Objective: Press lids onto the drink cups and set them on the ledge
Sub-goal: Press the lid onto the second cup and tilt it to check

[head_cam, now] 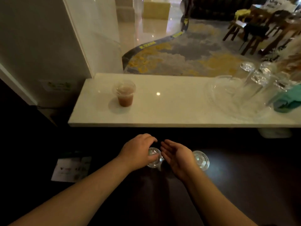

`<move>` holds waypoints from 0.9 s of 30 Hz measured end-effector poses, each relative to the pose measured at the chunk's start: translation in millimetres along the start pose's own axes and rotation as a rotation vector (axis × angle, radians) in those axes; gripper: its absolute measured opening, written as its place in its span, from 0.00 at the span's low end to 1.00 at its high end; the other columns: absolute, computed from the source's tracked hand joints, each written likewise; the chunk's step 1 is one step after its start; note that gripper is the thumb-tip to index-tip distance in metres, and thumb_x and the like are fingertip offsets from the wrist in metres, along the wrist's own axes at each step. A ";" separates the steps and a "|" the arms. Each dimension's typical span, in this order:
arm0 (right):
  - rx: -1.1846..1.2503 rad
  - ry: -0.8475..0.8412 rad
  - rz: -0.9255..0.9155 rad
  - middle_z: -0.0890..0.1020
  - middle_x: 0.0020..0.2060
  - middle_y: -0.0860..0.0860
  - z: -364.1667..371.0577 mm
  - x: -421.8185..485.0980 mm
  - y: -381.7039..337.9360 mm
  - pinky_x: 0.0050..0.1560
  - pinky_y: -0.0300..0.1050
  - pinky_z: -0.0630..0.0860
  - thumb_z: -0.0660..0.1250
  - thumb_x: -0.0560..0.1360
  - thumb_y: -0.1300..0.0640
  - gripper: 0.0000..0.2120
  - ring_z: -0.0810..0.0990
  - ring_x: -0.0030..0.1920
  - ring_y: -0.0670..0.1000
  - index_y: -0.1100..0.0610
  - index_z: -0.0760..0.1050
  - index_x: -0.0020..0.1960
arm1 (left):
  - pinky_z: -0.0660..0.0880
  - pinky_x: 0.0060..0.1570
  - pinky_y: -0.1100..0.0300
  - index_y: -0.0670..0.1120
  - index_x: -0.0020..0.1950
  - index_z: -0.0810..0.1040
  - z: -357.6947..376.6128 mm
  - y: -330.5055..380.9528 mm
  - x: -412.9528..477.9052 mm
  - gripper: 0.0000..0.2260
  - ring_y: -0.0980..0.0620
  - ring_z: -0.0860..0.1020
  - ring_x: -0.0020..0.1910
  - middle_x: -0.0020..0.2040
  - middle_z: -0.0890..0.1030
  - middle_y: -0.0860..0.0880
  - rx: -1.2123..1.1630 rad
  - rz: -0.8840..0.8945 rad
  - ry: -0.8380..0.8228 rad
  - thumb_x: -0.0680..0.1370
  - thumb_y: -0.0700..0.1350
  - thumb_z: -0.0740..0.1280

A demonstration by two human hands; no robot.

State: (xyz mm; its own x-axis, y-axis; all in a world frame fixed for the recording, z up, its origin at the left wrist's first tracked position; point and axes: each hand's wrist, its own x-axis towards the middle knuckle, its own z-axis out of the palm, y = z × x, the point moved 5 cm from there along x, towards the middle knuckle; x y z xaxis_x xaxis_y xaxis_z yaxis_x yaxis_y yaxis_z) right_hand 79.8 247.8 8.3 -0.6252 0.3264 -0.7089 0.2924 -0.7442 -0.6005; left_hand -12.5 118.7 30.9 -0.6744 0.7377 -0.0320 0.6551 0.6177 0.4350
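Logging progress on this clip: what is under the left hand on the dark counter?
Under the left hand a clear plastic lid shows, its rim catching light. Whether a cup sits beneath it cannot be seen; the hand and the dark counter hide that.

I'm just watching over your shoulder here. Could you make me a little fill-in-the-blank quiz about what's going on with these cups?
1. The lidded cup with the reddish-brown drink stands on the white ____.
2. The left hand rests on top of a clear ____ down on the dark counter.
3. The right hand is open and holds ____.
4. Another clear lid lies just to the ____ of the right hand.

Missing words: ledge; lid; nothing; right
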 end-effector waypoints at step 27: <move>-1.042 -0.105 0.077 0.85 0.43 0.58 -25.8 22.4 116.6 0.33 0.50 0.83 0.64 0.81 0.43 0.19 0.84 0.35 0.58 0.60 0.77 0.55 | 0.75 0.38 0.56 0.52 0.50 0.79 77.5 -83.2 -89.5 0.15 0.52 0.80 0.40 0.44 0.82 0.51 -0.237 -0.730 -0.225 0.83 0.62 0.61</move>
State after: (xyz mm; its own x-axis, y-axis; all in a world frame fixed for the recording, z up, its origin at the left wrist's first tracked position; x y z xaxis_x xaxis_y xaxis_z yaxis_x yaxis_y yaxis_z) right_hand 118.5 183.4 -87.1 -0.6235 0.2106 -0.7529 0.7811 0.1255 -0.6117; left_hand 19.8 22.5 -72.2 -0.8032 0.2225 -0.5525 -0.0320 0.9102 0.4130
